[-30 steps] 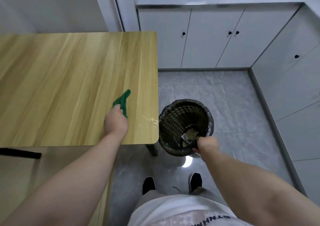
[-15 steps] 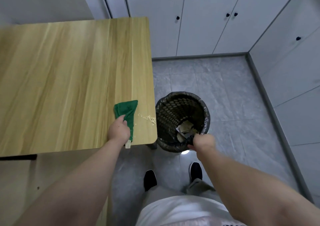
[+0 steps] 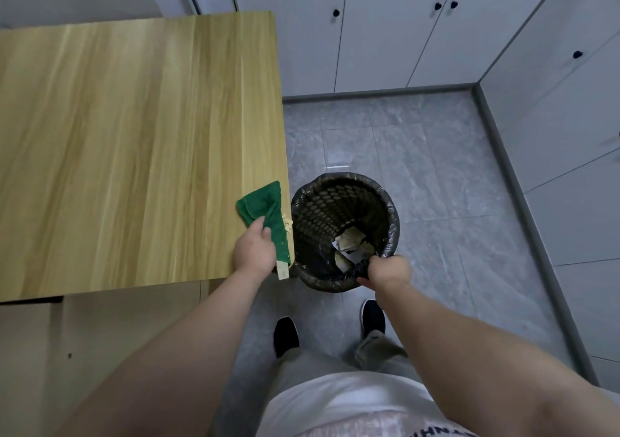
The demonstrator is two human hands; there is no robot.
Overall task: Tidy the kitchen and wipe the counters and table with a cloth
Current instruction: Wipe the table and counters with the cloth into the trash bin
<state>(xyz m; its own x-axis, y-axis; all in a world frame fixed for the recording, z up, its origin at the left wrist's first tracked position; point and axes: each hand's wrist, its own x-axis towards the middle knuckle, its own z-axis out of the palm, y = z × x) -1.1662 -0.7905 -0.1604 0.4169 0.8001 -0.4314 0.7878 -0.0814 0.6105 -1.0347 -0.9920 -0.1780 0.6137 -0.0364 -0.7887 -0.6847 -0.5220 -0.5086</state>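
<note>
My left hand (image 3: 253, 252) holds a folded green cloth (image 3: 265, 208) flat on the wooden table (image 3: 134, 155), at its near right corner. A small heap of pale crumbs (image 3: 287, 224) lies against the cloth's right side, right at the table's edge. Beside that edge a black mesh waste bin (image 3: 342, 202) with a dark liner hangs just below table height. My right hand (image 3: 387, 270) grips the bin's near rim and liner. Paper scraps (image 3: 350, 245) lie at the bottom of the bin.
White cabinet doors (image 3: 375, 27) with black knobs line the back and the right side. The floor (image 3: 436, 175) is grey tile. My two black shoes (image 3: 287, 336) stand below the bin. A pale cabinet face sits under the table's near edge.
My left hand has slid the cloth rightward, pushing the crumbs from mid-corner to the table's very edge. The bin has moved in closer against the table edge. The view has tilted down.
</note>
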